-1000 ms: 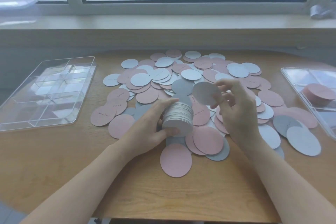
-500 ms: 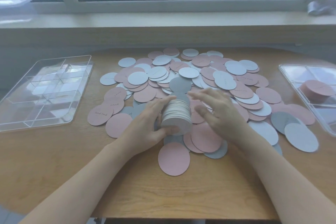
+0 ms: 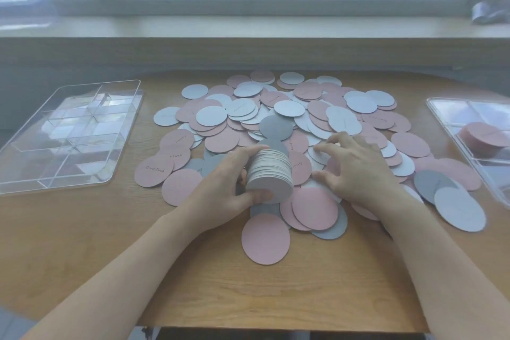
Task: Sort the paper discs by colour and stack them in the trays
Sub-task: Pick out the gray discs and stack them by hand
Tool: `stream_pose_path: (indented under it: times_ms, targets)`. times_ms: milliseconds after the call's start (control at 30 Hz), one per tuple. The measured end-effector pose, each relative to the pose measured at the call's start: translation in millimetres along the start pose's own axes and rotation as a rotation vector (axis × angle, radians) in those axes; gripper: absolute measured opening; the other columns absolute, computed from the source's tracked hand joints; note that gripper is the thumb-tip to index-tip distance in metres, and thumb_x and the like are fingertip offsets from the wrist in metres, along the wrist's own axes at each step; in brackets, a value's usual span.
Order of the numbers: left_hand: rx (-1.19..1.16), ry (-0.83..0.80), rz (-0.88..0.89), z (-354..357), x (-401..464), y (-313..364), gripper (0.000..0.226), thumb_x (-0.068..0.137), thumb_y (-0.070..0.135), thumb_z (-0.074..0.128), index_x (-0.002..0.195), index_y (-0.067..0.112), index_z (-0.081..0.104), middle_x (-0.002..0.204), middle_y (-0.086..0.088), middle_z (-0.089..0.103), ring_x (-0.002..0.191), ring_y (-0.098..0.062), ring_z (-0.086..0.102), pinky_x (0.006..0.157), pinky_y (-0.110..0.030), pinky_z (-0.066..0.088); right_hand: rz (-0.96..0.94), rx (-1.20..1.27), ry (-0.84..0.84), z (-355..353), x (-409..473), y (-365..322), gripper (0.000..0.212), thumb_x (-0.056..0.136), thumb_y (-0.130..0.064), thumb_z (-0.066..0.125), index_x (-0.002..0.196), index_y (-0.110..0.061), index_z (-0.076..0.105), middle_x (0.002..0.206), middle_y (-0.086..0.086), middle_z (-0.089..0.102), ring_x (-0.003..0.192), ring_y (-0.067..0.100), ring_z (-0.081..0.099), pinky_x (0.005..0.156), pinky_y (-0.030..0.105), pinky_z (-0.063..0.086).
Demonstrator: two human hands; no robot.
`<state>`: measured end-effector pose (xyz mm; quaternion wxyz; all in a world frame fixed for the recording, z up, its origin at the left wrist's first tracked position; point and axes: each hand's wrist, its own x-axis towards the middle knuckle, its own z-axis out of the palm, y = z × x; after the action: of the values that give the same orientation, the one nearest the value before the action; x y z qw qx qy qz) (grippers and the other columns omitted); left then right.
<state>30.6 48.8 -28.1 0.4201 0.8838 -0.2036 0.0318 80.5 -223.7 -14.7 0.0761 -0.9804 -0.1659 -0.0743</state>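
A heap of loose pink, white and grey paper discs (image 3: 287, 116) covers the middle of the wooden table. My left hand (image 3: 220, 188) grips a thick stack of white discs (image 3: 271, 176), tilted on its side just above the heap. My right hand (image 3: 356, 171) lies to the right of the stack, fingers spread and touching white discs in the heap. A clear divided tray (image 3: 69, 130) sits at the left with nothing in it. Another clear tray (image 3: 452, 119) at the right edge holds a stack of pink discs (image 3: 483, 138).
A single pink disc (image 3: 266, 239) lies nearest me on bare wood. The table's front edge (image 3: 276, 326) is close below my forearms. A windowsill (image 3: 248, 27) and window run along the back.
My right hand held a white disc in the air a second ago; it has since come down onto the heap to the right of the stack. The left hand has kept the stack still.
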Motion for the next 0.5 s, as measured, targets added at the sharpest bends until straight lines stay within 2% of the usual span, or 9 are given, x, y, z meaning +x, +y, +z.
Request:
stream_pose_path:
  times_ms: [100,200,267,400,500]
  targets:
    - [-0.002,0.005,-0.001,0.6,-0.5,1.1,0.074,0.085,0.029,0.079,0.142,0.044,0.036,0.129,0.013,0.052,0.092,-0.011,0.055,0.082,-0.010,0.041,-0.078,-0.089,0.114,6.9,2.4,-1.3,0.039,0.085,-0.054,0.064,0.112,-0.026,0.070,0.119,-0.008,0.063,0.107,0.023,0.056,0.090,0.042,0.035]
    - [-0.006,0.009,-0.005,0.1,-0.6,1.3,0.074,0.084,0.028,0.080,0.140,0.047,0.036,0.128,0.016,0.052,0.093,-0.012,0.055,0.082,-0.011,0.041,-0.110,-0.178,0.239,11.5,6.7,-3.8,0.040,0.091,-0.051,0.045,0.092,-0.022,0.072,0.095,-0.005,0.070,0.087,0.025,0.063,0.077,0.040,0.039]
    - [-0.006,0.009,-0.006,-0.5,-0.4,1.3,0.073,0.085,0.028,0.080,0.140,0.046,0.037,0.127,0.017,0.052,0.094,-0.012,0.055,0.081,-0.011,0.042,-0.118,-0.174,0.331,11.4,8.3,-7.4,0.040,0.097,-0.042,0.038,0.084,-0.021,0.070,0.080,-0.003,0.069,0.076,0.027,0.062,0.073,0.039,0.037]
    - [-0.003,0.006,0.000,-1.2,0.0,1.9,0.073,0.084,0.029,0.080,0.141,0.044,0.036,0.127,0.017,0.053,0.097,-0.008,0.053,0.082,-0.012,0.042,-0.092,-0.144,0.439,11.5,10.5,-12.1,0.038,0.099,-0.027,0.035,0.074,-0.016,0.061,0.066,0.000,0.063,0.068,0.029,0.056,0.074,0.041,0.037]
    - [0.001,0.005,0.004,-1.0,0.1,-0.8,0.074,0.085,0.032,0.079,0.143,0.043,0.036,0.129,0.012,0.054,0.104,-0.010,0.054,0.088,-0.018,0.044,-0.058,-0.043,0.507,13.6,10.8,-12.2,0.028,0.095,-0.023,0.047,0.078,-0.015,0.067,0.069,0.000,0.067,0.071,0.028,0.058,0.081,0.039,0.035]
